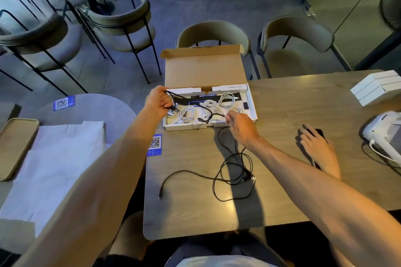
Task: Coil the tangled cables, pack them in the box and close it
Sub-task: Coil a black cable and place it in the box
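An open cardboard box (252, 106) lies on the table with its lid (204, 69) tipped back. Several coiled white cables (226, 99) lie inside it. My left hand (157, 102) grips loops of a black cable (201, 109) at the box's left end. My right hand (240, 124) pinches the same black cable at the box's front edge. From there the cable trails down onto the table into a loose black tangle (235, 171), with one free end (160, 193) lying to the left.
Another person's hand (319, 147) rests on a dark object to the right. A white device (384, 134) and stacked white boxes (377, 88) sit at the far right. A blue QR card (155, 145) lies left of the tangle. Chairs stand behind the table.
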